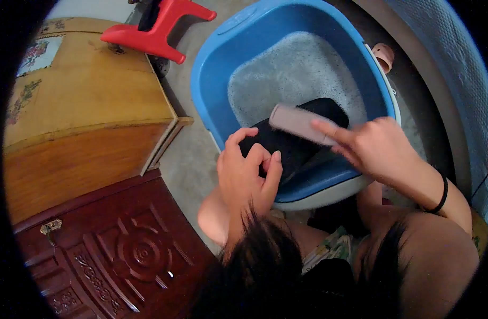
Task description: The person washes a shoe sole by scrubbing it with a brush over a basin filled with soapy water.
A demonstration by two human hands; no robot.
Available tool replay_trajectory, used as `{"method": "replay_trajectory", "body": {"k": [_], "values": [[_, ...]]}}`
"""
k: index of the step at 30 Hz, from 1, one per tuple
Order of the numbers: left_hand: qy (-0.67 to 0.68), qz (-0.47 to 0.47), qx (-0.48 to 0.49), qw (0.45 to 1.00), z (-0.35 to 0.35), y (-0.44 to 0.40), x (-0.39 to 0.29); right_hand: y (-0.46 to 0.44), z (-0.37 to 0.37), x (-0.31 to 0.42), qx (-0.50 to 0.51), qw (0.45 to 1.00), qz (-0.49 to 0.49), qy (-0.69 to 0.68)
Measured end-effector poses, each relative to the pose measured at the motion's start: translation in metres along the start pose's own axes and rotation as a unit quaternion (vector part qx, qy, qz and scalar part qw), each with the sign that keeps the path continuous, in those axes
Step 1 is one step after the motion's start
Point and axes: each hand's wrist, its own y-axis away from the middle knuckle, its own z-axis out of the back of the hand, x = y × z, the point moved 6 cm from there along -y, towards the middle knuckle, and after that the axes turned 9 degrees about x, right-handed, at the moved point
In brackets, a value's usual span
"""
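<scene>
My right hand (379, 146) is closed round a pale pinkish-grey scrubbing brush (294, 122), with the index finger laid along its back. The brush lies over a long black item (286, 151), possibly a shoe, whose far end is rounded. Its bristles are hidden. Gripping the near end of the black item is my left hand (249, 173), fingers bent over it. Both hands are above the near side of a blue basin (212, 74), which holds cloudy, sudsy water (276, 74). Slight blur softens the right hand.
A red plastic stool (159, 32) stands beyond the basin on the left. Wooden furniture (90, 106) and a dark red carved panel (127, 250) border the left side. One pink clog (383, 57) lies right of the basin, near a blue quilted cover (440, 32). My knees flank the basin's near edge.
</scene>
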Motion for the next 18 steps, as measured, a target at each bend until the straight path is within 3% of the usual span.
{"method": "replay_trajectory", "body": {"k": [2,5,8,12,18], "values": [[-0.004,-0.003,-0.007,1.000,0.000,-0.001,-0.001,-0.002,-0.005,-0.012,-0.054,0.998,-0.037,0.018],[0.015,0.007,-0.033,0.999,0.000,0.001,0.000,0.003,-0.002,0.002,0.023,0.999,0.040,0.001],[0.021,0.021,-0.028,0.999,0.000,0.002,0.002,0.006,0.003,0.014,0.011,0.993,0.106,-0.047],[-0.001,-0.001,-0.024,1.000,0.000,0.000,0.000,-0.002,-0.001,-0.010,-0.055,0.993,-0.054,0.085],[0.007,0.004,-0.018,1.000,-0.002,0.002,0.002,0.007,0.003,0.010,0.025,0.995,0.074,-0.054]]}}
